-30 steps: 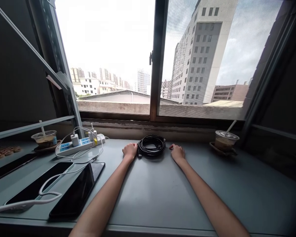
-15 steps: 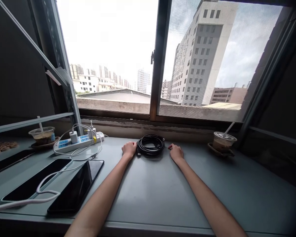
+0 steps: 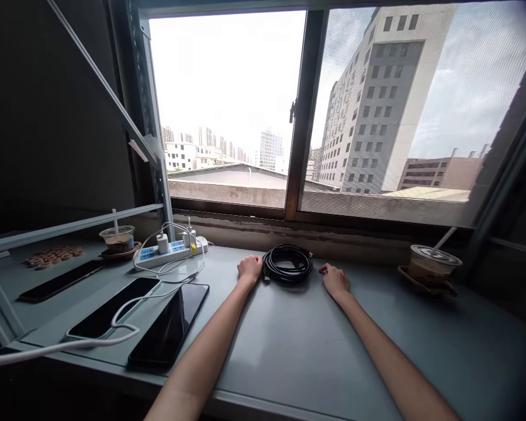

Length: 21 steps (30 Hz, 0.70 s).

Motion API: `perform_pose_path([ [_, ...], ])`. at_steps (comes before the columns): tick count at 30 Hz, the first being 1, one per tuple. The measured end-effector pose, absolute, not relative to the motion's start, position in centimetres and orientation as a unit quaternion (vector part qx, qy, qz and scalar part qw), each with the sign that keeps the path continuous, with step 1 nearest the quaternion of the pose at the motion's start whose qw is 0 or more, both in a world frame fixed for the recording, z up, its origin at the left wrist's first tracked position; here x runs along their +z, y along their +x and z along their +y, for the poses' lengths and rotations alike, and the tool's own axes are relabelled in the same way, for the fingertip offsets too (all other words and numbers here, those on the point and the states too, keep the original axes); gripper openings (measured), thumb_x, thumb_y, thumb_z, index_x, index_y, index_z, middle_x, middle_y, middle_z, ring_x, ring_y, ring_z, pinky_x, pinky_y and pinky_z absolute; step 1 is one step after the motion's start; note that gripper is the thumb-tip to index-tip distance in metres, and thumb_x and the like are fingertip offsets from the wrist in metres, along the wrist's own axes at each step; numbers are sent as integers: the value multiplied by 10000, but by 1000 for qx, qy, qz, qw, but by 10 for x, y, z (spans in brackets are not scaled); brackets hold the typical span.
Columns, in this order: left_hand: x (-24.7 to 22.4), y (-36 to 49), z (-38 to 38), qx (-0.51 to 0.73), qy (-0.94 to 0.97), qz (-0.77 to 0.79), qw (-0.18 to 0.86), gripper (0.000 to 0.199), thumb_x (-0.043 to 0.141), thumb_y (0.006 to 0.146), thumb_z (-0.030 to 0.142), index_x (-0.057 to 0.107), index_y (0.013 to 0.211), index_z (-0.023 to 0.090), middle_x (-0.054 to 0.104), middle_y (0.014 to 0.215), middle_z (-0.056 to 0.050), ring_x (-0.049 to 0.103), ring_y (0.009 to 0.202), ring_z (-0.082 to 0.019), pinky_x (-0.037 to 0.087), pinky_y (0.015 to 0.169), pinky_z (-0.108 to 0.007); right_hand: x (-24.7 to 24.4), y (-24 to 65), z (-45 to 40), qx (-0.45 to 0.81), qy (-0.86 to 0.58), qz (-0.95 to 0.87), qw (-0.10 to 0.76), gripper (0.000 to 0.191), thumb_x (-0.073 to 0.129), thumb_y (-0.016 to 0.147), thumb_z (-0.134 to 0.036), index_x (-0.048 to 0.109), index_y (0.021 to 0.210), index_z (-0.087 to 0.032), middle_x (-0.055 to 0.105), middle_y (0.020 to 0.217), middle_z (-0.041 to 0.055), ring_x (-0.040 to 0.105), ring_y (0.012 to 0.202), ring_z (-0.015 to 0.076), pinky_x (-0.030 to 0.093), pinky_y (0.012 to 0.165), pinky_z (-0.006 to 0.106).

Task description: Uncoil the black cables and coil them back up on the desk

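Observation:
A coiled black cable (image 3: 288,266) lies on the grey-blue table (image 3: 284,351) near the window side. My left hand (image 3: 249,269) rests at the coil's left edge, its fingers curled into a loose fist; its fingertips are hidden. To the right of the coil, a small gap away, my right hand (image 3: 335,279) lies on the table with its fingers bent and the index finger pointing towards the cable. Whether the right hand's other fingers are pressed together is hard to make out.
Phones (image 3: 169,327) (image 3: 114,309) and a white power strip (image 3: 172,255) with white cords are on the left. Drink cups (image 3: 433,266) (image 3: 117,240) stand at both sides. A metal frame (image 3: 74,227) crosses the left.
The whole view has swung left, so everything appears further right in the picture. Both hands and the coiled cable keep the same places relative to each other.

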<state>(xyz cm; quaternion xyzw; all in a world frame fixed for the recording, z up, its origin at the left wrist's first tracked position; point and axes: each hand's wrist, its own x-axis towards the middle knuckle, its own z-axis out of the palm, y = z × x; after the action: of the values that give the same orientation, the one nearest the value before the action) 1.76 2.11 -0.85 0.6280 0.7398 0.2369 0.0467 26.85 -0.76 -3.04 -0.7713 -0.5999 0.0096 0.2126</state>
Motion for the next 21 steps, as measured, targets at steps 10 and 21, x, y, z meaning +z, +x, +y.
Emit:
perform_pose_path([
  [10, -9, 19, 23, 235, 624, 743, 50, 405, 333, 849, 319, 719, 905, 211, 699, 964, -97, 635, 893, -226, 419, 683, -275, -32, 271, -6, 10, -772, -604, 200, 347, 365, 821, -79, 635, 991, -215, 627, 1070, 53, 531, 1014, 225, 376, 788, 299],
  [21, -9, 18, 26, 242, 620, 745, 50, 401, 340, 845, 327, 720, 887, 204, 703, 946, -97, 638, 869, -226, 418, 670, -272, -30, 269, -6, 10, -770, -604, 205, 349, 356, 832, -76, 640, 977, -217, 629, 1061, 55, 535, 1018, 208, 380, 797, 292],
])
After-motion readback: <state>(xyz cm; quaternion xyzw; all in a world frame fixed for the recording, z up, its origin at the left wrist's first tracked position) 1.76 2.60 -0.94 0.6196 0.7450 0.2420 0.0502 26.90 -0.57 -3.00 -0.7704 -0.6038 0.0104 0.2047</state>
